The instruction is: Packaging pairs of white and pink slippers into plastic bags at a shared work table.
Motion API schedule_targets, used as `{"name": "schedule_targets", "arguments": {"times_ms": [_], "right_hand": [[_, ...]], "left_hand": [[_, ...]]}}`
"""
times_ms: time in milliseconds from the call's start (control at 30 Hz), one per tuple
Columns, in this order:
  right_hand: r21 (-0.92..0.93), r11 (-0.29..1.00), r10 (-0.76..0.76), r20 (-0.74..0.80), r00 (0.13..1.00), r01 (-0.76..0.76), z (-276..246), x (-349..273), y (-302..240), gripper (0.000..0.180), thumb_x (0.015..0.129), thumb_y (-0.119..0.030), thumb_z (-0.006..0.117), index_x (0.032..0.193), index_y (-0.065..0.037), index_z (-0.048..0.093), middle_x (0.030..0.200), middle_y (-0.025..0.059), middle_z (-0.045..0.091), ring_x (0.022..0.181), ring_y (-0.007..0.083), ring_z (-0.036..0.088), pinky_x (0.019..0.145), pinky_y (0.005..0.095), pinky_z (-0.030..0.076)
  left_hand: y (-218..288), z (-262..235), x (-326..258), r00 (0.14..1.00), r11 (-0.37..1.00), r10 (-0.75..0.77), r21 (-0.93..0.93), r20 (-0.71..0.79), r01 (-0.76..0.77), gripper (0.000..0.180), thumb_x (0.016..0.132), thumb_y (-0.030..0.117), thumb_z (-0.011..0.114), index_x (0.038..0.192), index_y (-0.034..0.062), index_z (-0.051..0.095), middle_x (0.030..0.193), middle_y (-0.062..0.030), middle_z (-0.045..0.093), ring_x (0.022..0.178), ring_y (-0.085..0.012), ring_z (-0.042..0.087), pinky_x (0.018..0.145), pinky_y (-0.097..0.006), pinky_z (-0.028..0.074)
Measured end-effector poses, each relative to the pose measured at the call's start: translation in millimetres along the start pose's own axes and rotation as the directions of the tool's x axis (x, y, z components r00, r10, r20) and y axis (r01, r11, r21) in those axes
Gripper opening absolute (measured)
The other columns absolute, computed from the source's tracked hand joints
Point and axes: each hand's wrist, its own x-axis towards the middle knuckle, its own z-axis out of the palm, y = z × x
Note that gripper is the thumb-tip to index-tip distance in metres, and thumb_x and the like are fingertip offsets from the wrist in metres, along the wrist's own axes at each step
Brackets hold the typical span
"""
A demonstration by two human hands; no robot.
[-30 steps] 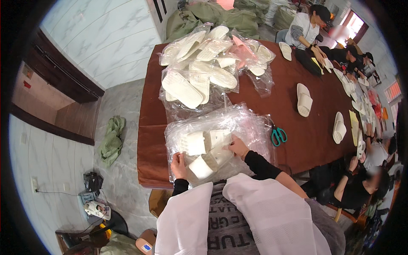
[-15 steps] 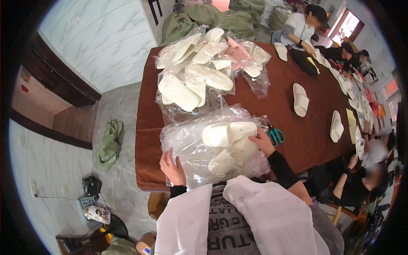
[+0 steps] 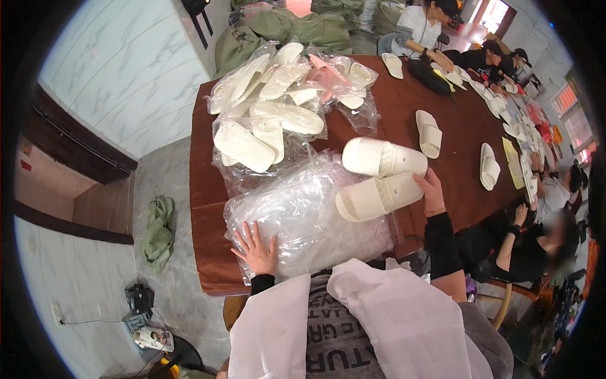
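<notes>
A pair of cream slide slippers (image 3: 377, 197) is in my right hand (image 3: 432, 192), gripped at the right-hand ends of both shoes. The pair is held side by side over the right part of a stack of clear plastic bags (image 3: 290, 215). My left hand (image 3: 257, 251) lies flat on the near left of that stack, fingers spread, holding nothing. Behind the bags is a heap of bagged cream slippers (image 3: 287, 117), with one pink pair (image 3: 331, 74) among them.
Loose slippers (image 3: 429, 134) lie on the brown-covered table (image 3: 394, 104) to the right, another (image 3: 488, 167) beside a yellow paper strip (image 3: 513, 164). Co-workers (image 3: 416, 28) sit along the far and right sides. Green sacks (image 3: 284, 31) are piled behind the table.
My right hand has raised the slipper pair off the bags and moved it right and away from me. My left hand has come down flat on the bags. The view has shifted slightly.
</notes>
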Motion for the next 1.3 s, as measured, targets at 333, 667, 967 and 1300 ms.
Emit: {"name": "schedule_targets", "arguments": {"times_ms": [333, 667, 967, 1300], "right_hand": [[0.075, 0.988, 0.104, 0.349, 0.931, -0.138, 126.4, -38.6, 31.8, 0.034, 0.088, -0.013, 0.066, 0.119, -0.003, 0.056, 0.101, 0.0051, 0.065, 0.087, 0.0125, 0.062, 0.074, 0.0276, 0.050], [-0.373, 0.923, 0.115, 0.020, 0.993, -0.100, 94.5, -10.5, 53.8, 0.023, 0.086, -0.017, 0.065, 0.101, 0.000, 0.064, 0.075, 0.0131, 0.066, 0.072, 0.0276, 0.066, 0.070, 0.0374, 0.052], [-0.965, 0.200, -0.066, 0.162, 0.985, 0.172, 20.2, 4.5, 98.0, 0.060, 0.078, 0.001, 0.065, 0.134, -0.009, 0.046, 0.134, 0.0226, 0.043, 0.116, 0.0432, 0.047, 0.096, 0.0447, 0.045], [-0.954, 0.288, -0.060, 0.072, 0.996, 0.086, 4.8, -16.6, 95.4, 0.062, 0.081, -0.007, 0.069, 0.136, 0.000, 0.041, 0.126, 0.0259, 0.043, 0.116, 0.0427, 0.048, 0.092, 0.0443, 0.047]], "left_hand": [[-4.9, 11.1, -2.2, 1.000, 0.999, 0.021, -0.031, -0.002, -0.021, 0.068, 0.090, 0.048, 0.053, 0.150, 0.0236, 0.031, 0.160, -0.0062, 0.014, 0.147, -0.0376, 0.007, 0.110, -0.068, 0.004], [4.5, -37.4, -3.7, 0.989, 0.968, 0.117, -0.212, -0.089, -0.134, 0.037, 0.086, 0.011, 0.061, 0.123, 0.0116, 0.057, 0.142, -0.0083, 0.046, 0.135, -0.0320, 0.037, 0.108, -0.056, 0.026], [31.5, -35.4, -12.9, 0.871, 0.725, 0.491, -0.568, 0.028, -0.390, 0.027, 0.080, 0.001, 0.062, 0.107, 0.0034, 0.062, 0.098, -0.0151, 0.063, 0.087, -0.0352, 0.061, 0.078, -0.040, 0.050], [14.6, -65.0, -16.1, 0.914, 0.732, 0.398, -0.627, 0.076, -0.266, 0.012, 0.077, 0.000, 0.069, 0.088, 0.0027, 0.064, 0.088, -0.0113, 0.058, 0.079, -0.0263, 0.061, 0.069, -0.034, 0.050]]}}
